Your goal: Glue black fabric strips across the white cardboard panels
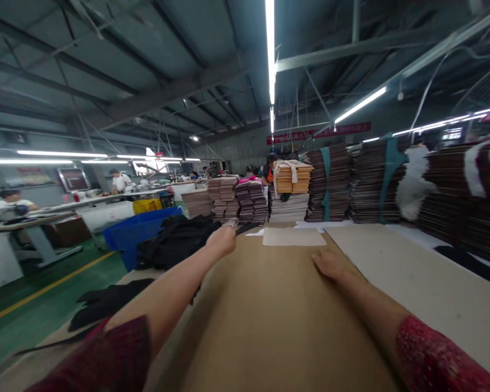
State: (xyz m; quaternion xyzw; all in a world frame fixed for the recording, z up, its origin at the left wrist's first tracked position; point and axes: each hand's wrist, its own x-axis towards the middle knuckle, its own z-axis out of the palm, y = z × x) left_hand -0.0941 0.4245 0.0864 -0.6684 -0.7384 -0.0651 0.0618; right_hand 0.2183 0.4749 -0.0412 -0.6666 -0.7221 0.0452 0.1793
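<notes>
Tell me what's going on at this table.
Someone is reaching both bare hands over a wide brown sheet. The left hand is near its far left corner, by a heap of black cloth; blur hides what, if anything, it grips. The right hand is low at the right edge, with nothing visible in it. A small pale piece lies flat at the far end of the brown sheet, before tall stacks of material.

Wall banner (pixel 342 129): red, mounted on the far wall, bearing a row of pale characters too blurred to read. No other text, label, brand, number or sign is legible.
</notes>
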